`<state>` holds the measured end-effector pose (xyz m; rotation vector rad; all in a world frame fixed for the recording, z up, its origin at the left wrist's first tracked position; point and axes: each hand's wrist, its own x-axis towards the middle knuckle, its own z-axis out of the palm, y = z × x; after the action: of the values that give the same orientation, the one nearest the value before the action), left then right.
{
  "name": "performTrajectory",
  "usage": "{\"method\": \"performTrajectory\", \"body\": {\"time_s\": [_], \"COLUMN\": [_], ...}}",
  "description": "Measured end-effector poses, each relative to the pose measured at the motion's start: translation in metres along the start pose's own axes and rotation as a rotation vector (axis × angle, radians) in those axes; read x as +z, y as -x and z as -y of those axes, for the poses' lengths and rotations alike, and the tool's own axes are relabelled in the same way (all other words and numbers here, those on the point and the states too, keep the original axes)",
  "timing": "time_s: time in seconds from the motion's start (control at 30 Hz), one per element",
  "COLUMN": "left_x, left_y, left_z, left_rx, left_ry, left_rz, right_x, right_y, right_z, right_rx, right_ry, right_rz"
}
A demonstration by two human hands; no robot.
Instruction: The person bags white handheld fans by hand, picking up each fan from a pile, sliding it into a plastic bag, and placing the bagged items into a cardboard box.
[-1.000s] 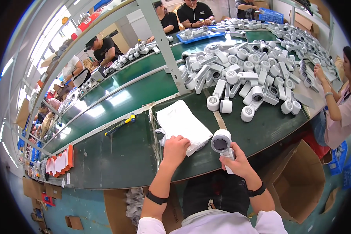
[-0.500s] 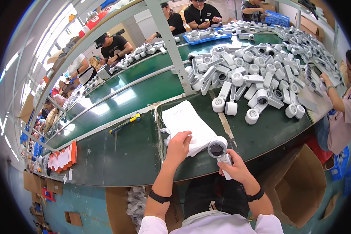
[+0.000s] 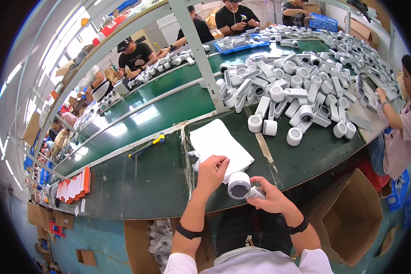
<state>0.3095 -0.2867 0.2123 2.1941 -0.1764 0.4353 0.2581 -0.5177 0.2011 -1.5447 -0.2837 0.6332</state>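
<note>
My right hand [image 3: 270,196] grips a white hair dryer [image 3: 240,186] by its handle, above the near edge of the bench. The dryer's round head points left, its grey-ringed dark end turned toward me. My left hand [image 3: 211,174] rests at the near left side of a stack of white plastic bags [image 3: 220,144]. Its fingers are curled together with the thumb close to them; whether a thin bag edge lies between them is hidden. The dryer's head is just right of the left hand, apart from it.
A large heap of white hair dryers [image 3: 297,86] covers the bench's far right. A yellow-and-black hammer-like tool [image 3: 146,146] lies left of the bags, orange-edged cards [image 3: 75,185] farther left. A cardboard box [image 3: 347,219] stands below right. A co-worker [image 3: 402,118] sits at right; others work across the belt.
My right hand has swung the hair dryer's head left and down, toward my left hand, turning the dryer sideways. My left hand has shifted slightly right and nearer.
</note>
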Motion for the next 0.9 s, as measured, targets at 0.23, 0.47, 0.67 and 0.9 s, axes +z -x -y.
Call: {"method": "performTrajectory", "body": {"time_s": [0.23,0.47,0.67,0.9], "left_x": [-0.011,-0.018,-0.015,0.027], "left_y": [0.007,0.014,0.017,0.030], "left_z": [-0.022,-0.023,-0.009,-0.010], "left_rx": [-0.149,-0.174,-0.290,-0.263], "left_ry": [0.232,0.257,0.358,0.572], "left_rz": [0.073,0.178,0.164,0.096], "right_x": [-0.012,-0.020,-0.033,0.015], "right_y": [-0.010,-0.019,-0.011,-0.051], "right_z": [0.011,0.024,0.031,0.016], "right_rx": [-0.095,-0.046,0.028,-0.164], "right_ry": [0.246,0.449,0.089,-0.347], "right_rz": [0.049,0.136,0.198,-0.467]}}
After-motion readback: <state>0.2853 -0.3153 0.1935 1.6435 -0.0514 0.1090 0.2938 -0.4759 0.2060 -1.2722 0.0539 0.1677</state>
